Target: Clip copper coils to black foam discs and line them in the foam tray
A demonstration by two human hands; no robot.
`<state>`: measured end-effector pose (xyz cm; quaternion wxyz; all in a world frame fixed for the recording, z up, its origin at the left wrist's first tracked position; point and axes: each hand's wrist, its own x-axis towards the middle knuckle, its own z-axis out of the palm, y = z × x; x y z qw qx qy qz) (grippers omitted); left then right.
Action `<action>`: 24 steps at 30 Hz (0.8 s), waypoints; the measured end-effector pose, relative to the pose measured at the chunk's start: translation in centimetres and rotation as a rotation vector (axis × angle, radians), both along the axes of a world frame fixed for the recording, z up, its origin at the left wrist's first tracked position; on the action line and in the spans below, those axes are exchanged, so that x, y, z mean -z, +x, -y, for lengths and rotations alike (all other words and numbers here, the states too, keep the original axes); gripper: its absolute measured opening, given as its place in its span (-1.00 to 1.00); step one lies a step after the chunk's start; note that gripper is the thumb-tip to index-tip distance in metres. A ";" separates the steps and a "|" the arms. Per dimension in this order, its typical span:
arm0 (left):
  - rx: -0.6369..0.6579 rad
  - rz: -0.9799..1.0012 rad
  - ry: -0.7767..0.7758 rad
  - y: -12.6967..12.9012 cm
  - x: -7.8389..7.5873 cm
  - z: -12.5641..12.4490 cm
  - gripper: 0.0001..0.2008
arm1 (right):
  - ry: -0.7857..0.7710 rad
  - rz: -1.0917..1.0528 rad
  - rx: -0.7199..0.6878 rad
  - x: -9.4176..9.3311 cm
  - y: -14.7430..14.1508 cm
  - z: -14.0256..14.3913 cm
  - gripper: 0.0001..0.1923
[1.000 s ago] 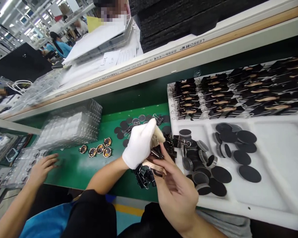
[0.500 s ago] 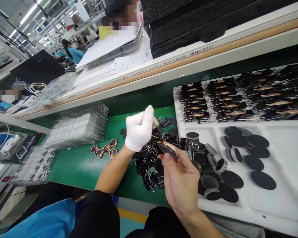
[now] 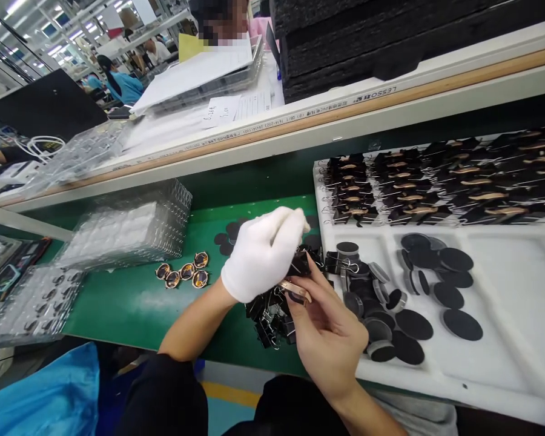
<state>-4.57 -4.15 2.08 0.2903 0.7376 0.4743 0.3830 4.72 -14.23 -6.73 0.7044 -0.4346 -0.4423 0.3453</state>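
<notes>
My left hand (image 3: 267,253), in a white glove, is closed on a black binder clip (image 3: 300,264). My bare right hand (image 3: 330,330) pinches a small round piece with a gold-coloured rim (image 3: 298,293) between thumb and fingers. The clip sits right at the top of this piece, by my right fingertips; whether its jaws are over the edge is hidden. Below both hands lies a heap of loose binder clips (image 3: 269,324) on the green table (image 3: 131,309). Left of them rest several round gold-rimmed pieces with a brown mottled face (image 3: 187,271).
A white tray (image 3: 504,266) at the right holds black discs (image 3: 463,324) and rows of clipped pieces (image 3: 409,184). Stacked clear plastic trays (image 3: 131,227) stand at the left. A shelf edge (image 3: 263,136) crosses above the table. Another person (image 3: 122,83) sits far off.
My left hand has come down and to the right, bringing the binder clip against the round piece. My right hand has turned the piece so its gold rim shows. The view has shifted slightly.
</notes>
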 end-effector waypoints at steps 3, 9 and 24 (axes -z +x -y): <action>0.137 -0.111 0.132 -0.4 -0.1 0.2 -0.60 | 0.038 0.042 -0.001 0.2 0.5 0.5 -0.53; 0.346 -0.276 0.191 0.4 -1.1 1.0 -0.71 | 0.051 0.090 0.052 0.3 2.2 0.8 -0.49; 0.065 0.148 -0.017 5.3 -0.5 1.6 -0.53 | 0.230 0.399 0.197 -0.9 4.0 1.9 -0.27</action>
